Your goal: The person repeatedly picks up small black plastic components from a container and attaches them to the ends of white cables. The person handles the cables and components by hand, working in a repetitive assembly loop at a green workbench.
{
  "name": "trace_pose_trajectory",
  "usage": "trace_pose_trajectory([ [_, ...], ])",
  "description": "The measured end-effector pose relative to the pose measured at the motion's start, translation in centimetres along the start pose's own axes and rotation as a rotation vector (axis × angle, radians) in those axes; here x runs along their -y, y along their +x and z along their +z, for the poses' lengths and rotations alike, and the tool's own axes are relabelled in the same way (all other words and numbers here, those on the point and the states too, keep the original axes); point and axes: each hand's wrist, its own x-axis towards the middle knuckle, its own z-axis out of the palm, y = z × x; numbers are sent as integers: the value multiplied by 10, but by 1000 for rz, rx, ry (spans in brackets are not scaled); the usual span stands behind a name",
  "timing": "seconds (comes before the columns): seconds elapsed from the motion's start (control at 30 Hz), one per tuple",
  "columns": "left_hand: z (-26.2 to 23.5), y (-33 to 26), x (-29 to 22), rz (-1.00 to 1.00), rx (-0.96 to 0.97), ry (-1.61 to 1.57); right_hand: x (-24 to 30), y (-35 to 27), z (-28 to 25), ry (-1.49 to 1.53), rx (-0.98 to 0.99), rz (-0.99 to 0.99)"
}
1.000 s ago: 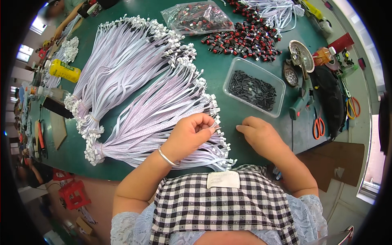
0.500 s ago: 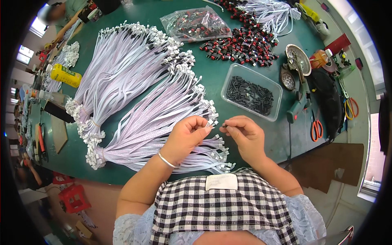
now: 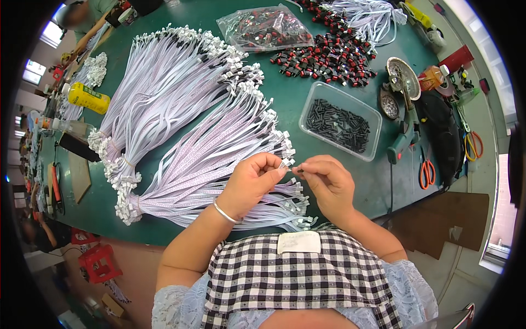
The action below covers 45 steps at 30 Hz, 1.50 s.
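Note:
My left hand pinches the end of one flat white cable at the edge of the near cable bundle. Close against it, my right hand holds a small black tube between thumb and fingertips. The tube's tip is at the cable's end; whether it has slipped over a wire is too small to tell. Bundled white cables with white connectors fan out under and beyond my left hand. Beyond my right hand sits a clear plastic box of similar black tubes.
A second cable bundle lies farther left. At the back are a bag of red and black parts and a loose heap of them. On the right are a green hot glue gun, a metal dish and orange-handled scissors.
My right hand has moved slightly left, bringing the black tube up to the cable end in my left hand. My left hand stays nearly in place.

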Motion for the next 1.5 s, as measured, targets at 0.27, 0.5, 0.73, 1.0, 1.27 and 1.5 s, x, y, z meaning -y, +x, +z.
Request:
trace_pose_trajectory([
  [0.27,0,1,2,14,-10,7,0,1,0,187,32,217],
  [0.5,0,1,2,9,-11,18,0,-1,0,304,38,395],
  [0.73,1,1,1,13,-16,26,-3,-3,0,301,56,388],
  [1.0,1,2,4,29,-7,23,-6,0,5,251,57,334],
  [1.27,-4,0,6,93,25,169,-7,3,3,141,102,267],
  [1.5,-14,-7,-10,237,69,688,-10,1,2,392,131,429],
])
